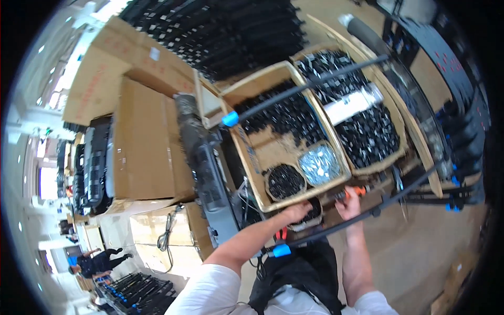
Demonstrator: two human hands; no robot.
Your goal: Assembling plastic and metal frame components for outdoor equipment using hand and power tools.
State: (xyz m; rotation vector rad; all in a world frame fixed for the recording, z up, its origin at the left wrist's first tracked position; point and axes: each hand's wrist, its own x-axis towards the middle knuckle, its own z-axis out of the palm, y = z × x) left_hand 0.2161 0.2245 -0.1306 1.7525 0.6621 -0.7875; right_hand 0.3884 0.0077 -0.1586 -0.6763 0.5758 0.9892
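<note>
Head cam: hands [298, 211] at rnd tub [306, 226], slim orange-blk tool [359, 190]

And the left hand [299, 211] is at the small tub [310, 223]; from there, at three o'clock, the right hand [347, 206] grips an orange-handled tool [358, 190]! Twelve o'clock, a box [265, 148] of black parts [281, 113]; one o'clock, a white roll [354, 105]; ten, a brown carton [147, 144].

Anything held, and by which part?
The right hand holds an orange-and-black tool, apparently by its orange part. Whether the left hand, at the dark pieces, grips anything can't be told.
</note>
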